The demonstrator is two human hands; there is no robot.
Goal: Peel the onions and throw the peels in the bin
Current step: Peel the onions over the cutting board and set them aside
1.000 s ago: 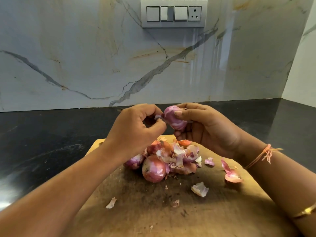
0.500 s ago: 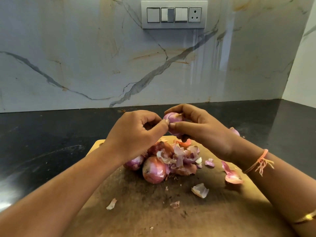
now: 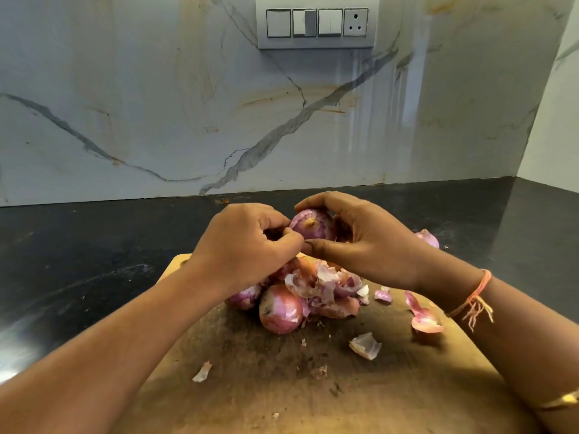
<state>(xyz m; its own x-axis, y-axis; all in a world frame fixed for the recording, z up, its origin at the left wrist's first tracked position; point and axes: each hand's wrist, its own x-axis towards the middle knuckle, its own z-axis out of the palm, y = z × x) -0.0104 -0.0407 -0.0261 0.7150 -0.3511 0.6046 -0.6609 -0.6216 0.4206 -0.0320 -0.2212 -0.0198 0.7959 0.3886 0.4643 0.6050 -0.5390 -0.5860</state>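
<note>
Right now we see the right hand [image 3: 366, 242] curled over a purple onion [image 3: 313, 225], fingers arched across its top and thumb beneath, raised above the cutting board [image 3: 282, 386]. The left hand [image 3: 247, 245] meets it from the other side, thumb and bent fingers pinching at the onion's edge; we cannot tell whether a strip of skin sits between them.

Directly below both hands lies a heap of peels [image 3: 329, 286], with a whole onion [image 3: 279, 309] at its near side and another onion [image 3: 244, 297] half hidden under the left wrist. A curled scrap [image 3: 423, 317] lies below the right wrist, a pale scrap [image 3: 365, 345] nearer us, and a small scrap [image 3: 203, 371] beside the left forearm. Beyond the right wrist a pink piece [image 3: 427, 238] rests on the dark bench [image 3: 94, 245], partly covered by that hand. Both forearms hide the board's side edges.
</note>
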